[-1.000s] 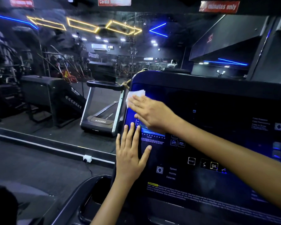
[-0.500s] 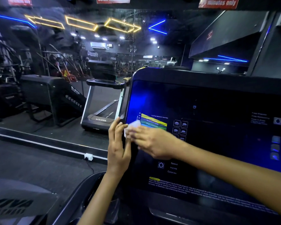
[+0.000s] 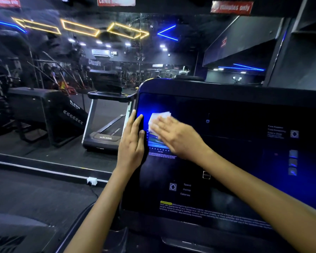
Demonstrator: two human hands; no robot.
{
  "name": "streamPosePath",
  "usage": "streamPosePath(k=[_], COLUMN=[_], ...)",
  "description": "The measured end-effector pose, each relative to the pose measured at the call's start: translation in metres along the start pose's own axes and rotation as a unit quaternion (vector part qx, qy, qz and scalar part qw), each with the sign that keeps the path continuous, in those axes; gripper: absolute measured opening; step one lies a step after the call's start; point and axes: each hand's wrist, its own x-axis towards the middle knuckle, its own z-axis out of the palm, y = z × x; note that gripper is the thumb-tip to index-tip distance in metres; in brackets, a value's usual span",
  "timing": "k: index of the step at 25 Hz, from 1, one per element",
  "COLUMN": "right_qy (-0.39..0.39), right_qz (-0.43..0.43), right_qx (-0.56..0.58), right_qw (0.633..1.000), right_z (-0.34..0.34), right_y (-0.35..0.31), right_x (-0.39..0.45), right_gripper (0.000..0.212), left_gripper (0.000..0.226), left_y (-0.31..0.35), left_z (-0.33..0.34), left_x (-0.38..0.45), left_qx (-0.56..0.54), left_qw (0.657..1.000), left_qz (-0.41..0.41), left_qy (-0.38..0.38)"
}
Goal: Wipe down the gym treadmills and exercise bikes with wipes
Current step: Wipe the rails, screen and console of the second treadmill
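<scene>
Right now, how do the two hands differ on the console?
The right hand lies flat on the lit screen, pressing a white wipe under straight fingers; the left hand holds no wipe. The left hand sits at the console's left edge, thumb on the front, fingers along the side; the right is further in, over the blue display. Both touch the console with fingers extended.
</scene>
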Motion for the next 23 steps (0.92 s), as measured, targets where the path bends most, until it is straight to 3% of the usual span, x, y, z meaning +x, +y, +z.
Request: streamPosePath(k=[5, 8, 10, 14, 16, 19, 20, 23], right_qy=[0.093, 0.117, 0.104, 0.020, 0.027, 0.066, 0.068, 0.009], right_qz=[0.260, 0.336, 0.301, 0.096, 0.105, 0.204, 0.193, 0.049], right_qx=[-0.018, 0.001, 0.028, 0.041, 0.049, 0.074, 0.069, 0.079], right_qw=[0.961, 0.935, 0.947, 0.994, 0.993, 0.974, 0.976, 0.996], right_z=[-0.014, -0.013, -0.004, 0.008, 0.005, 0.004, 0.006, 0.014], right_y=[0.038, 0.031, 0.008, -0.050, -0.043, -0.040, -0.051, -0.091], right_x=[-0.043, -0.042, -0.024, -0.039, -0.044, -0.026, -0.023, -0.032], right_gripper=[0.045, 0.046, 0.047, 0.052, 0.050, 0.043, 0.043, 0.045], left_gripper=[0.048, 0.048, 0.049, 0.043, 0.043, 0.042, 0.042, 0.042], left_y=[-0.006, -0.008, -0.009, -0.017, -0.026, -0.037, -0.039, -0.041], left_z=[0.008, 0.007, 0.008, 0.002, -0.007, -0.015, -0.015, -0.012], left_x=[0.003, 0.003, 0.003, 0.005, 0.007, 0.004, 0.002, 0.000], left_qx=[-0.003, -0.005, -0.016, -0.061, -0.078, -0.093, -0.098, -0.112], left_qw=[1.000, 1.000, 1.000, 0.998, 0.996, 0.993, 0.992, 0.990], left_qz=[0.014, 0.002, 0.001, 0.008, 0.020, 0.015, 0.012, 0.017], left_qy=[-0.016, -0.016, -0.023, -0.033, -0.046, -0.071, -0.078, -0.083])
